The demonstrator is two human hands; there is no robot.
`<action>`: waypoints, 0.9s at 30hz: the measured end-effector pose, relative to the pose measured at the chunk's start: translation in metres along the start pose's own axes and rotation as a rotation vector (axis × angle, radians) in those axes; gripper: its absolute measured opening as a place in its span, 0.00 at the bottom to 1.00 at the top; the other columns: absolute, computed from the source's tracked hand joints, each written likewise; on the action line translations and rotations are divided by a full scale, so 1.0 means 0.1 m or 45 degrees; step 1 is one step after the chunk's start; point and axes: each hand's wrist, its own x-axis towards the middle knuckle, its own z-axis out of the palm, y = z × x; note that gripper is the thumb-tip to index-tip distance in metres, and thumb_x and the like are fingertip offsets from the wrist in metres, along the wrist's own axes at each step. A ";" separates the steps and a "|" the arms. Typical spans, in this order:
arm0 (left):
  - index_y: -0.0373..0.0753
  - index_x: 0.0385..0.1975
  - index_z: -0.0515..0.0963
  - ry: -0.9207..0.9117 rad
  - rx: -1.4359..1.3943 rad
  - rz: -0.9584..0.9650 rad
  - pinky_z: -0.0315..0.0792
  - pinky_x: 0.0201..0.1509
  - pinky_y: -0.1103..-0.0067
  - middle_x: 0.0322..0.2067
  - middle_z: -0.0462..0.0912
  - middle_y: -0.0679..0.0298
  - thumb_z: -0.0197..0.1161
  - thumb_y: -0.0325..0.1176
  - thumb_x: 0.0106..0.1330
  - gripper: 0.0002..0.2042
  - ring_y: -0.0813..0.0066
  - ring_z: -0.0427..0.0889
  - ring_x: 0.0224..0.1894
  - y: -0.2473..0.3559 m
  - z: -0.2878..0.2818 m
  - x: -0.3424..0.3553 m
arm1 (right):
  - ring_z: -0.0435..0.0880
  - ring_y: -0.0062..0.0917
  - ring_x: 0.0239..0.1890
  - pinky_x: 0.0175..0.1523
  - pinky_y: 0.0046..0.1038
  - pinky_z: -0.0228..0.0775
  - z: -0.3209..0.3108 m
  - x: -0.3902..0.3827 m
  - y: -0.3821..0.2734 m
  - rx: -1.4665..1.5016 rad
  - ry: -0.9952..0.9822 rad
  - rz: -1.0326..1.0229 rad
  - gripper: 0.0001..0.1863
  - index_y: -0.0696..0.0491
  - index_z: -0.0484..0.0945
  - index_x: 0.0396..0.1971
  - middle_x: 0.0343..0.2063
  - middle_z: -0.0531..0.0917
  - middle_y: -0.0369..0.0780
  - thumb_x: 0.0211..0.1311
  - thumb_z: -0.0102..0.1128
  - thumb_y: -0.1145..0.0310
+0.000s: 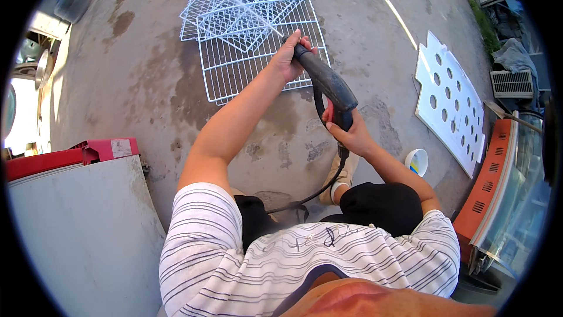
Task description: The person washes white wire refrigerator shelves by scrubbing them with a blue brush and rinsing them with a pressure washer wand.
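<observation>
A black pressure washer gun [329, 81] with a red trigger is held in both hands, its front end pointing away and slightly left. My left hand [290, 58] is wrapped around the front of the gun near the nozzle. Around the rear handle, by the trigger, my right hand [353, 134] is closed. A thin water jet [253, 13] runs from the nozzle to several white wire racks [218, 78], which lie overlapping at angles on the wet concrete. From the handle, a black hose [328, 185] curves down between my legs.
A white panel with round holes [433, 85] lies at right, with a small white bowl [416, 161] near it. Beyond stands an orange-edged glass case [489, 179]. At left are a pale flat-topped cabinet [76, 223] and a red box [105, 150]. Damp patches mark the concrete [146, 82].
</observation>
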 end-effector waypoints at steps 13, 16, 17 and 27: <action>0.42 0.21 0.67 0.440 0.300 -0.096 0.80 0.37 0.66 0.15 0.70 0.71 0.57 0.31 0.63 0.10 0.81 0.74 0.17 0.08 -0.09 0.15 | 0.72 0.37 0.57 0.59 0.30 0.63 0.12 0.02 -0.07 -0.344 -0.001 -0.095 0.45 0.47 0.47 0.71 0.55 0.71 0.50 0.51 0.51 0.81; 0.43 0.21 0.67 0.471 0.383 -0.090 0.80 0.37 0.66 0.16 0.72 0.71 0.57 0.32 0.64 0.10 0.79 0.75 0.17 0.10 -0.07 0.11 | 0.71 0.42 0.59 0.59 0.31 0.63 0.14 0.06 -0.03 -0.383 -0.004 -0.163 0.45 0.48 0.47 0.70 0.57 0.70 0.52 0.50 0.51 0.82; 0.42 0.22 0.67 0.486 0.445 -0.072 0.80 0.39 0.66 0.16 0.72 0.72 0.58 0.31 0.64 0.09 0.81 0.75 0.16 0.09 -0.07 0.10 | 0.71 0.43 0.59 0.59 0.31 0.63 0.15 0.07 -0.02 -0.397 -0.004 -0.193 0.45 0.48 0.47 0.70 0.57 0.70 0.52 0.49 0.51 0.82; 0.41 0.29 0.69 0.557 0.457 -0.026 0.80 0.40 0.64 0.20 0.74 0.71 0.60 0.42 0.66 0.12 0.77 0.78 0.22 0.19 -0.21 0.15 | 0.75 0.34 0.51 0.57 0.30 0.65 0.17 0.20 -0.07 -0.430 0.000 -0.230 0.45 0.45 0.46 0.71 0.52 0.73 0.47 0.51 0.52 0.82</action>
